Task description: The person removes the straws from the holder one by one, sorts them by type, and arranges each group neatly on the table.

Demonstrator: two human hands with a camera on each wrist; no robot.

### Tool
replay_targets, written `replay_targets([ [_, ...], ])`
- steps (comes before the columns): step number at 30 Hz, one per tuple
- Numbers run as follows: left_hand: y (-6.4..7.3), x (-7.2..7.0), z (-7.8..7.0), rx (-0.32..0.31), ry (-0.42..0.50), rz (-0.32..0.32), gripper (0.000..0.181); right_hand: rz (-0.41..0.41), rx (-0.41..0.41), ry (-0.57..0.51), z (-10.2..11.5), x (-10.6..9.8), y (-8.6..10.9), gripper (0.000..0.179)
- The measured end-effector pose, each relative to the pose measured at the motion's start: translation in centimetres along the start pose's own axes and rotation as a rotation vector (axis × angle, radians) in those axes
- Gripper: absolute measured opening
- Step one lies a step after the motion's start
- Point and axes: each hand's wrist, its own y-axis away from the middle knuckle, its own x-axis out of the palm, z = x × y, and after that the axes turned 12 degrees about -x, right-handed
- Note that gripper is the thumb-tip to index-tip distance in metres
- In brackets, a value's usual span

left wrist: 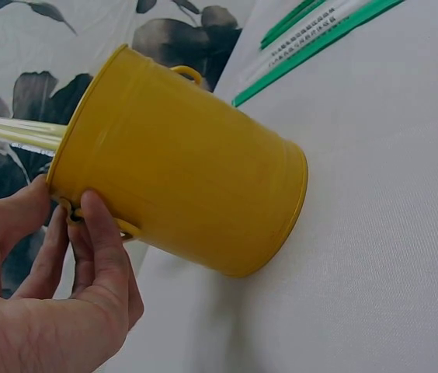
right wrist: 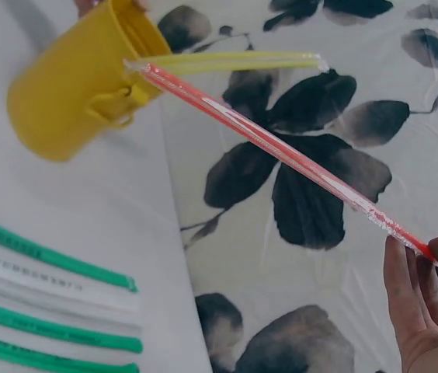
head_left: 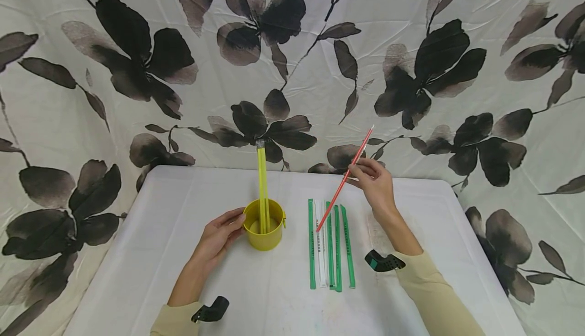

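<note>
A small yellow metal bucket [head_left: 265,243] stands upright on the table, with yellow straws [head_left: 262,181] in clear wrappers leaning out of it. My left hand [head_left: 218,239] holds the bucket at its left side; in the left wrist view, thumb and fingers pinch the rim by a small handle loop [left wrist: 128,228]. Between thumb and fingers, my right hand [head_left: 377,183] pinches a red straw [head_left: 340,191] in a clear wrapper. It slants in the air, lower end toward the bucket side, above a row of green-wrapped straws [head_left: 312,244] and white-wrapped straws [head_left: 321,270].
The row of wrapped straws lies right of the bucket on the white table [head_left: 274,295]. Behind the table hangs a pale cloth [head_left: 329,87] with dark flowers. A black device [head_left: 211,309] sits at the left wrist, another black device [head_left: 385,261] at the right.
</note>
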Motion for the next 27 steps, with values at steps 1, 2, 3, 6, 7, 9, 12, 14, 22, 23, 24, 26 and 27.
replay_targets([
  [1,0.0,0.0,0.0,0.000,0.000,0.000,0.049,-0.005,0.010,0.005,-0.2,-0.3,0.2,0.034],
  [2,0.0,0.0,0.0,0.000,0.001,0.000,0.049,-0.012,0.018,0.008,-0.4,-0.6,0.4,0.034],
  [3,0.0,0.0,0.0,0.001,0.001,0.000,0.049,-0.017,0.023,0.011,-0.5,-0.9,0.6,0.033],
  [6,-0.1,0.1,0.1,0.000,0.006,0.002,0.049,-0.029,0.028,0.013,-0.9,-1.9,1.1,0.032],
  [7,-0.1,0.1,0.1,-0.001,0.007,0.003,0.049,-0.032,0.028,0.014,-1.1,-2.2,1.3,0.030],
  [9,-0.1,0.1,0.1,-0.003,0.011,0.005,0.050,-0.038,0.030,0.014,-1.4,-2.8,1.7,0.028],
  [12,-0.1,0.0,0.1,-0.001,0.018,0.009,0.050,-0.048,0.042,0.019,-2.0,-3.7,2.3,0.026],
  [14,-0.1,0.0,0.0,0.003,0.021,0.018,0.051,-0.054,0.056,0.035,-2.3,-4.3,2.7,0.028],
  [22,-0.2,-0.3,0.1,0.008,0.062,0.055,0.050,-0.068,0.141,0.116,-4.0,-6.8,4.2,0.043],
  [23,-0.3,-0.3,0.2,0.009,0.062,0.058,0.050,-0.070,0.152,0.123,-4.2,-7.1,4.5,0.044],
  [24,-0.3,-0.3,0.2,0.012,0.062,0.060,0.050,-0.072,0.164,0.128,-4.5,-7.4,4.7,0.044],
  [26,-0.3,-0.3,0.2,0.017,0.065,0.061,0.051,-0.073,0.190,0.136,-5.0,-8.0,5.3,0.045],
  [27,-0.3,-0.3,0.3,0.018,0.067,0.062,0.051,-0.072,0.201,0.142,-5.2,-8.2,5.5,0.045],
])
